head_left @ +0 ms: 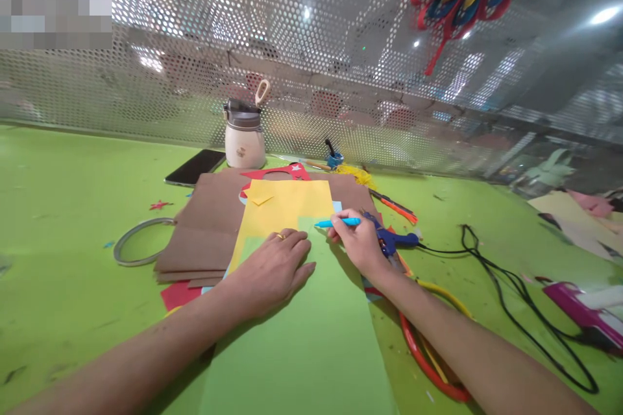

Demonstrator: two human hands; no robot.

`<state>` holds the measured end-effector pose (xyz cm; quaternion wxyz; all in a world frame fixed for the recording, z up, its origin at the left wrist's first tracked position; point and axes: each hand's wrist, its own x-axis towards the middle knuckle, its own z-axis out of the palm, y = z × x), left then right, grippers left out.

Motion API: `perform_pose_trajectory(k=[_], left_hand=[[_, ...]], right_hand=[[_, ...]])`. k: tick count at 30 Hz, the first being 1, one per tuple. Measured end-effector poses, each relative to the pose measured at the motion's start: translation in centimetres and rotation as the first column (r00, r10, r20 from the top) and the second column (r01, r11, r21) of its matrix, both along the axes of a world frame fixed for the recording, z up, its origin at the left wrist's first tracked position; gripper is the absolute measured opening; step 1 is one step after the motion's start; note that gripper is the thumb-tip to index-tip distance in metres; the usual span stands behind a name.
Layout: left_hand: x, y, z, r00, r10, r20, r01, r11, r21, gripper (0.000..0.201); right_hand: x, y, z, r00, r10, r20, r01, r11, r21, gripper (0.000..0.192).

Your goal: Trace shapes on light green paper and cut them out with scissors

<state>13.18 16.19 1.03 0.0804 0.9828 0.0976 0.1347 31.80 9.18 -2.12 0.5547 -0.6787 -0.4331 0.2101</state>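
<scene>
My right hand point(361, 245) grips a light blue pen point(346, 222), its tip at the surface of a light green sheet of paper point(302, 350). Flat on that sheet, just left of the pen tip, lies my left hand point(272, 264), fingers stretched out and a ring on one of them. Beneath the green sheet a yellow sheet point(292, 198) shows, with a small folded yellow piece on its upper left. Both lie over a stack of brown paper point(204, 230). A blue glue gun point(394, 240) rests beside my right wrist, partly hidden by it.
A bottle point(244, 142) and a black phone point(195, 166) stand and lie at the back. To the left is a ring-shaped roll point(141, 243). At the right are black cable point(506, 279), red and yellow hoops point(418, 350) and a magenta tool point(581, 311). A perforated panel point(311, 78) borders the green table.
</scene>
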Motion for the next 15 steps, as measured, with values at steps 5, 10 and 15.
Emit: perform_pose_trajectory(k=[5,10,15], left_hand=[[0.00,-0.05,0.19,1.000,-0.009,-0.003,0.009,1.000,-0.005,0.025],[0.00,-0.09,0.14,1.000,-0.011,0.003,0.011,1.000,-0.009,0.025],[-0.02,-0.10,0.10,1.000,-0.009,0.002,0.009,1.000,-0.005,0.025]], right_hand=[[0.01,-0.11,-0.03,1.000,0.003,0.016,-0.003,1.000,-0.016,0.021],[-0.23,-0.32,0.39,0.999,-0.005,0.033,0.006,0.999,-0.033,0.020],[-0.39,-0.37,0.67,0.999,-0.009,0.049,0.011,0.998,-0.054,0.020]])
